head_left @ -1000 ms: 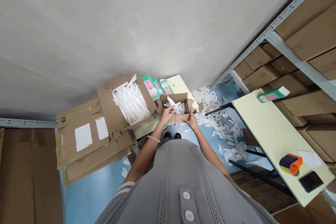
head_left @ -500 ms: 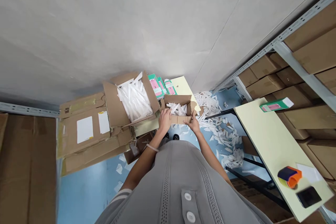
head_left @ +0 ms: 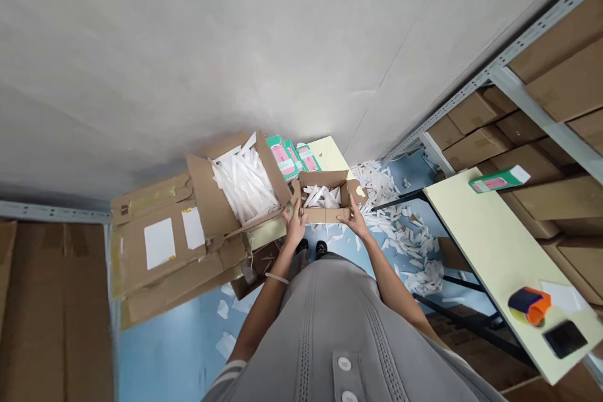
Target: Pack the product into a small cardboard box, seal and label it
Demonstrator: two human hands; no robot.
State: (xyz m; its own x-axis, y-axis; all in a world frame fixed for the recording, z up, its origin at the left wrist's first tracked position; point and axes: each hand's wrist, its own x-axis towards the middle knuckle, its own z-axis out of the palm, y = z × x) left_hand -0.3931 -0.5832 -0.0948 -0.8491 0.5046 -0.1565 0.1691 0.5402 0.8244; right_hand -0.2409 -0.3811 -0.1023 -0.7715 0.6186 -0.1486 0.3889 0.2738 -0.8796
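A small open cardboard box (head_left: pixel 324 216) stands in front of me, with white paper-like pieces (head_left: pixel 323 197) inside. My left hand (head_left: pixel 294 226) is at its near left corner, fingers pointing up along the side and thumb by the front. On the near right corner, my right hand (head_left: pixel 355 222) grips the wall, its thumb at the front and its fingers along the side. Left of the small box is a larger open carton (head_left: pixel 214 191), filled with long white pieces (head_left: pixel 247 182). Green and pink packages (head_left: pixel 282 157) stand behind, on a pale tabletop (head_left: pixel 326 149).
Flattened cardboard (head_left: pixel 132 242) lies at the left. Loose white scraps (head_left: pixel 409 239) cover the blue floor on the right. A pale table (head_left: pixel 490 251) there bears a tape dispenser (head_left: pixel 530 306), a phone (head_left: pixel 564 338) and a green box (head_left: pixel 494 182). Shelves of cartons (head_left: pixel 485 147) line the right side.
My left hand has moved from the box's front rim to its left corner, its fingers now upright. My right hand stays at the right corner. The view has shifted slightly.
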